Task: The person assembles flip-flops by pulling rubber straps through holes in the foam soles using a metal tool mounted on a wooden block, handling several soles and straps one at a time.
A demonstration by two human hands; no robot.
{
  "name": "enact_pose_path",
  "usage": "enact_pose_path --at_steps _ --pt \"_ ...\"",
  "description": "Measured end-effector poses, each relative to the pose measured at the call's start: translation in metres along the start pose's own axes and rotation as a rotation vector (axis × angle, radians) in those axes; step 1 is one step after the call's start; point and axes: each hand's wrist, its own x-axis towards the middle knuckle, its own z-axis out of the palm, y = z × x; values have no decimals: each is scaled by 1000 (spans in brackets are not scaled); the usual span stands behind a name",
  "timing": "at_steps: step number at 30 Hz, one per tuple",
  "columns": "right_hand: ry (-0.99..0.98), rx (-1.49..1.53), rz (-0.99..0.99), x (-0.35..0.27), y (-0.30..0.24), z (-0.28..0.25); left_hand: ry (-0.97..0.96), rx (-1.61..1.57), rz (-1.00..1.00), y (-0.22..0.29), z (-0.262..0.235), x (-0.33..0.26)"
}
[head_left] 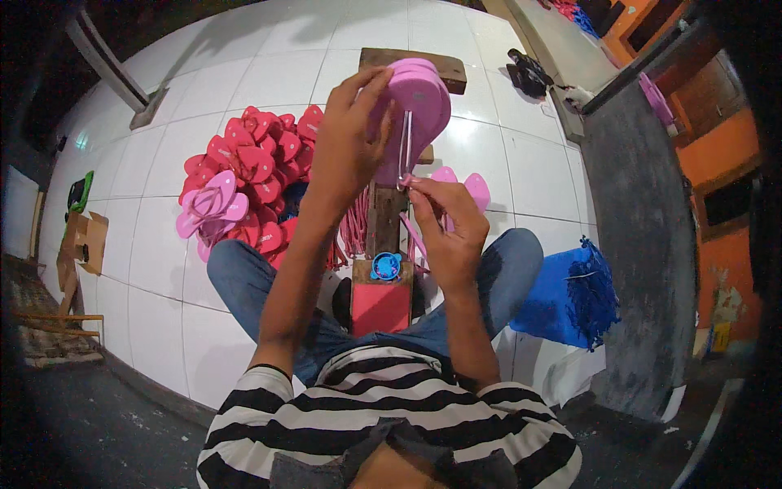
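My left hand (350, 130) is closed round the side of a pair of pink flip-flop soles (423, 94), held up in front of me with one sole over the other. A thin, shiny metal rod (406, 138), looking like a long loop, lies along the face of the upper sole. At its lower end, my right hand (452, 228) pinches the rod between thumb and fingertips. A small pink piece shows at those fingertips; its kind is too small to tell. Below the hands stands a wooden bench (383, 224), partly hidden by the soles.
Red flip-flop soles (257, 159) lie heaped at the left, beside pink ones (212, 208). Pink straps (354, 224) hang by the bench. A small blue bowl (386, 266) sits near a red pad (380, 306). Blue straps (592, 297) rest on blue sheeting at the right.
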Motion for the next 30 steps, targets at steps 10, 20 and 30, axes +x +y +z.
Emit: enact_pose_path --at_steps 10,20,30 --pt "-150 -76 -61 32 -1 -22 -61 -200 -105 11 -8 -10" --pt "-153 184 109 48 43 6 -41 -534 -342 25 5 -25" --pt "41 263 133 0 14 19 92 -558 -333 63 -10 -69"
